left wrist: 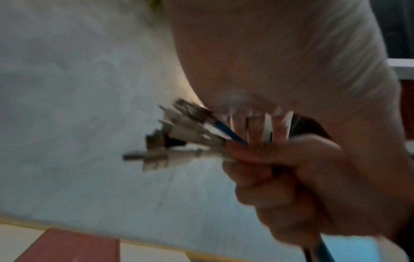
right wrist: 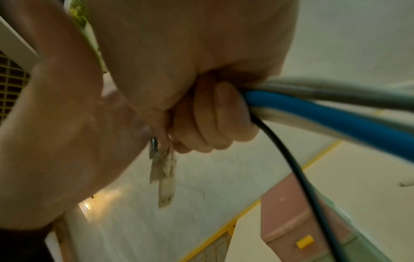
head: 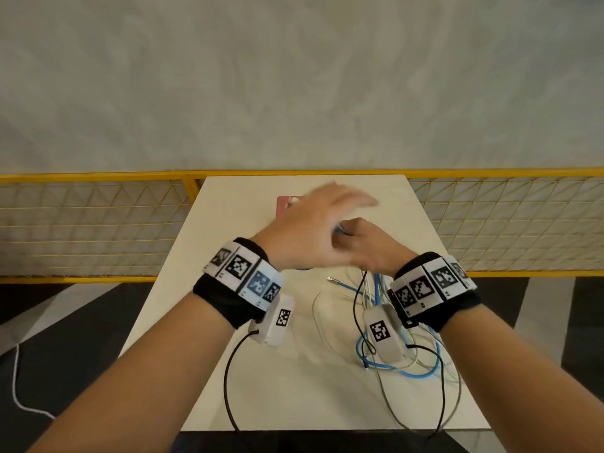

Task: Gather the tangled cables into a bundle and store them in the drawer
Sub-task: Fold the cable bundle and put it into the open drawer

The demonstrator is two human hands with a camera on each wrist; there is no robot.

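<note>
My right hand (head: 367, 245) is a fist above the middle of the cream table (head: 261, 397), gripping a bundle of blue, white, grey and black cables (head: 377, 289). Their loops trail down onto the table's right side. In the right wrist view the fingers (right wrist: 212, 120) wrap the cables (right wrist: 325, 109), and plugs (right wrist: 164, 177) stick out of the fist. My left hand (head: 320, 217), blurred with straight fingers, lies over the right fist. The left wrist view shows the plug ends (left wrist: 179, 138) poking out beside the right hand (left wrist: 302, 177). A pink drawer box (head: 283, 204) stands behind the hands.
The drawer box (right wrist: 291, 212) has a yellow handle (right wrist: 305, 241). A loose blue cable's metal plug (head: 331, 279) lies on the table. A yellow mesh fence (head: 98, 223) runs behind the table, with a grey wall beyond. A white cord (head: 16, 387) lies on the dark floor, left.
</note>
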